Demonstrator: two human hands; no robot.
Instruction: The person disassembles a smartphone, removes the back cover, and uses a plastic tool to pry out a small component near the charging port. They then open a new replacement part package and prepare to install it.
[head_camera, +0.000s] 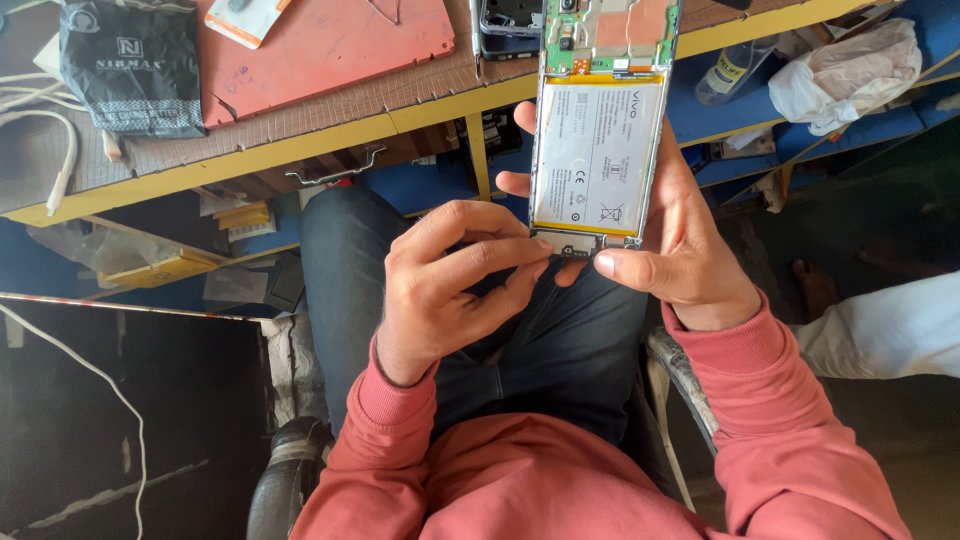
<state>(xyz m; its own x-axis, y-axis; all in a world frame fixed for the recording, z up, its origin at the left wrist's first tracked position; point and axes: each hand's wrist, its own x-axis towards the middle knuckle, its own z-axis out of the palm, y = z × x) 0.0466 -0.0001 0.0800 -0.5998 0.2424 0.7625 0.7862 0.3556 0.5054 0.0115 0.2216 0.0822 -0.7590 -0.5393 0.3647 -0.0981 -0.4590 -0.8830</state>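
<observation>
white battery (597, 155), red mat (330, 45), yellow-edged bench (300, 150)

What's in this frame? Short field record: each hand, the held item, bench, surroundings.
right hand: cradles an opened phone from behind, thumb at its lower edge
left hand: fingertips pinch at the phone's bottom end
phone: back cover off, white battery and green circuit board exposed
bench: yellow-edged, holding a red mat and a black pouch
surroundings: white cable at the left; crumpled white bag on the blue shelf
clothing: pink sleeves, blue jeans

Opened phone's (600, 130) top edge cut off
</observation>
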